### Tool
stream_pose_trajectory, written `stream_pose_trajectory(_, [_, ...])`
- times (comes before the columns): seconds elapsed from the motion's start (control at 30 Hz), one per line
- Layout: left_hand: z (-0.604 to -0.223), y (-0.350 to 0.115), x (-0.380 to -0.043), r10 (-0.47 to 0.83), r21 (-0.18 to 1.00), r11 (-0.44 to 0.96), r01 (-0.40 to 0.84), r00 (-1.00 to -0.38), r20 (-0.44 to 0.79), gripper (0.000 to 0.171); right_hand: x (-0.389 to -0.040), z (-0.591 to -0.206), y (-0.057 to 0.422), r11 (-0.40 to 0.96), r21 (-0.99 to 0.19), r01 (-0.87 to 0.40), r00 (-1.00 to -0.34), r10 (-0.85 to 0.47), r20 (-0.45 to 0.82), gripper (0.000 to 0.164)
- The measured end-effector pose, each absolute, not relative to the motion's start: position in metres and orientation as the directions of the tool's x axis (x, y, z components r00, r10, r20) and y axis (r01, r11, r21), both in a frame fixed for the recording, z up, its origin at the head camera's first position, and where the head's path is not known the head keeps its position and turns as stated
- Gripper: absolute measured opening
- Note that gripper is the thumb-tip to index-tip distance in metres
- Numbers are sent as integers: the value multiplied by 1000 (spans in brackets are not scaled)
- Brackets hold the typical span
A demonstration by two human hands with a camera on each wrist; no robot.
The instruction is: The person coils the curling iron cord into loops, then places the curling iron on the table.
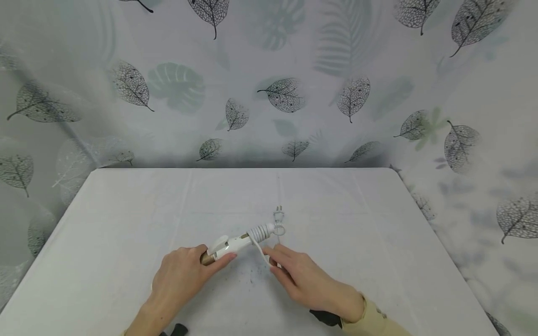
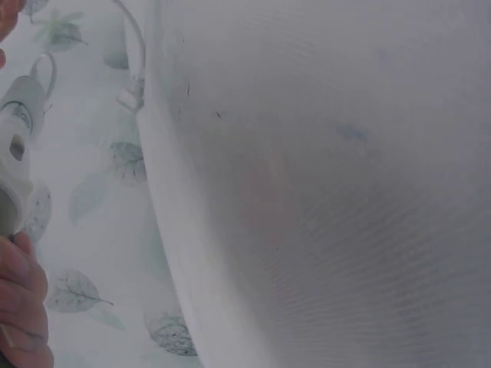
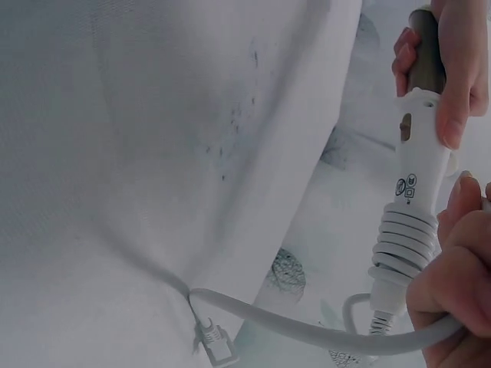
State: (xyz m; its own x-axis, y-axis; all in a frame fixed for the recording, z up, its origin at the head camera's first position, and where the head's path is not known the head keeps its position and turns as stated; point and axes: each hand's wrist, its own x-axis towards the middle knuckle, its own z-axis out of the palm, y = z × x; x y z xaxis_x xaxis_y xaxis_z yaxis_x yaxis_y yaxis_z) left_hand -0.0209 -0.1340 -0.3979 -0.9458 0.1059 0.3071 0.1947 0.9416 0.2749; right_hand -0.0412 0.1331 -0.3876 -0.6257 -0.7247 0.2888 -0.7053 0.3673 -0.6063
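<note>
A white curling iron [image 1: 239, 243] with a brownish-gold barrel is held above the white table. My left hand [image 1: 180, 273] grips it around the barrel, the thumb lying along the white body. Several turns of white cord [image 3: 404, 238] are wound around the handle. With its thumb and fingers, my right hand [image 1: 300, 275] pinches a loose length of this cord [image 3: 322, 335]. The two-pin plug [image 1: 279, 214] hangs at the cord's end, beyond the handle. In the left wrist view, only part of the curling iron [image 2: 19, 115] shows at the left edge.
A white-covered table [image 1: 357, 224] with rounded far corners lies under both hands. Leaf-patterned sheeting [image 1: 252, 60] surrounds it at the back and sides. Small dark marks [image 3: 234, 123] dot the table cover. Dark straps [image 1: 325, 318] sit at the wrists.
</note>
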Motion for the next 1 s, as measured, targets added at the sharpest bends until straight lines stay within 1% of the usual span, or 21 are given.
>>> stream_pose_trajectory(0.07, [-398,-135,-21,100,276,942,192,-944,315,63,-40,-390,134,369,-616,-696,-631,-723,281,31])
stream_pose_trajectory(0.2, [-397,-135,-20,75,293,941,171,-947,312,63,-39,-393,134,359,-625,-693,-641,-703,307,24])
stream_pose_trajectory(0.27, [-395,-135,-19,57,310,938,154,-952,301,63,-39,-395,134,343,-618,-708,-630,-701,334,22])
stream_pose_trajectory(0.37, [-394,-134,-18,44,336,931,141,-959,280,63,-39,-395,135,313,-593,-742,-595,-715,367,24])
stream_pose_trajectory(0.63, [-391,-136,-17,3,414,905,100,-974,229,61,-39,-399,141,237,-566,-790,-484,-808,337,36])
stream_pose_trajectory(0.73, [-389,-136,-17,1,436,895,95,-978,211,61,-40,-402,141,237,-564,-791,-473,-822,317,33])
stream_pose_trajectory(0.8, [-388,-136,-17,1,447,889,101,-976,220,60,-41,-404,141,253,-555,-792,-473,-829,297,33])
stream_pose_trajectory(0.9, [-387,-135,-16,-4,461,881,109,-971,238,60,-43,-409,141,262,-563,-784,-475,-836,274,37])
stream_pose_trajectory(1.0, [-388,-134,-15,-6,471,874,117,-968,252,60,-45,-415,141,277,-546,-791,-473,-842,258,41])
